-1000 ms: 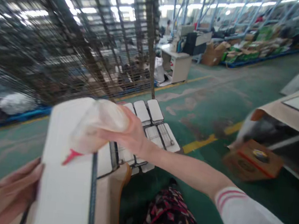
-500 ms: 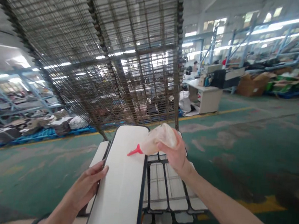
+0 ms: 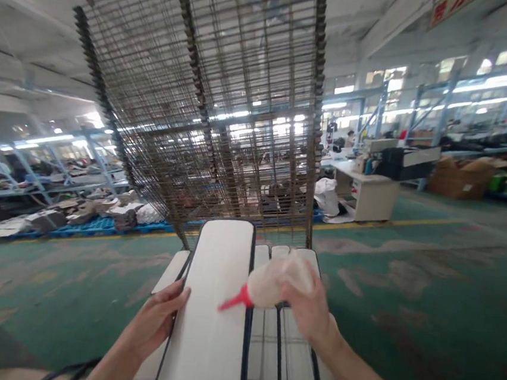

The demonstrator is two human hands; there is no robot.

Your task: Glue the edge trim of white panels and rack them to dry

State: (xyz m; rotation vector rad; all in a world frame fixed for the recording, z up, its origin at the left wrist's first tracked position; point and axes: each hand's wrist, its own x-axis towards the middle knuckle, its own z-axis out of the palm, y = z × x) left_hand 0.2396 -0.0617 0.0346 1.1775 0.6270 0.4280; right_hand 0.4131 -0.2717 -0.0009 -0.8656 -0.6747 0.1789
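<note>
A long white panel (image 3: 213, 323) with a dark rim and rounded far corners lies lengthwise in front of me. My left hand (image 3: 158, 318) grips its left edge, thumb on the top face. My right hand (image 3: 309, 306) is wrapped round a soft, translucent bottle (image 3: 266, 284) with a red nozzle (image 3: 236, 299). The bottle is tilted left, and the nozzle tip is over the middle of the panel; whether it touches is unclear. More white panels with dark rims (image 3: 264, 340) lie lower, to the right and left.
A tall wire-mesh rack (image 3: 242, 123) stands just beyond the panels. Behind it to the right are a work table (image 3: 373, 198) with a machine and a cardboard box (image 3: 461, 177). Stacked pieces lie on blue pallets (image 3: 79, 227) at the left.
My right hand and the bottle have moved nearer to me, and the nozzle tip is lower along the panel. The view has tilted up and shifted left. My left hand keeps its grip.
</note>
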